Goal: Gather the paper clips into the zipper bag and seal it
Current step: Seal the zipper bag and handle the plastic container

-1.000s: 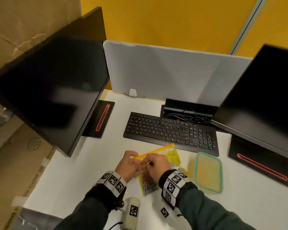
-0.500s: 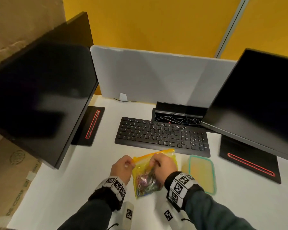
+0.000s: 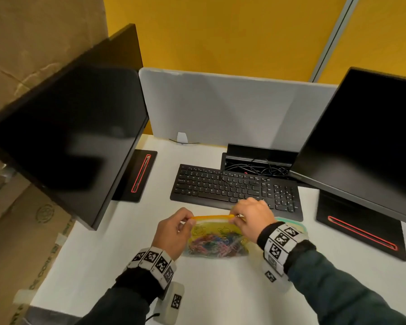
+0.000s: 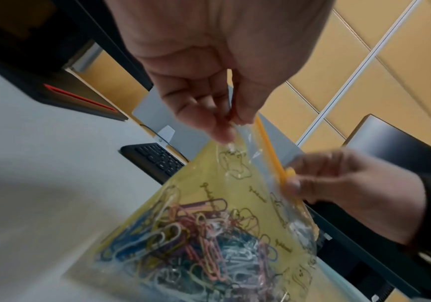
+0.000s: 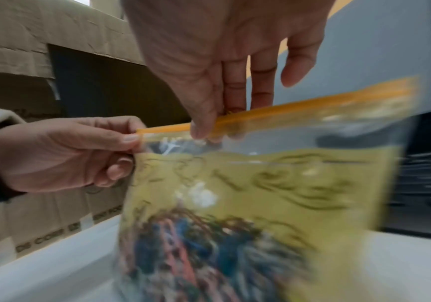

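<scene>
A yellow-tinted clear zipper bag (image 3: 217, 231) stands on the white desk (image 3: 220, 289), held upright between both hands. A heap of coloured paper clips (image 3: 217, 246) fills its bottom, seen close in the left wrist view as paper clips (image 4: 196, 245). My left hand (image 3: 190, 221) pinches the left end of the orange zip strip (image 3: 212, 217). My right hand (image 3: 234, 219) pinches the strip farther right, thumb and fingers on the zip strip (image 5: 286, 110). In the right wrist view the bag (image 5: 273, 183) is blurred.
A black keyboard (image 3: 234, 188) lies just behind the bag. A teal-rimmed container (image 3: 295, 225) sits behind my right wrist. Two dark monitors (image 3: 63, 141) (image 3: 366, 141) flank the desk, with a grey divider (image 3: 232, 109) behind and cardboard boxes (image 3: 21, 231) on the left.
The bag has been turned upright with its zip strip level. My hands have spread apart along the strip, the right one sliding to the right.
</scene>
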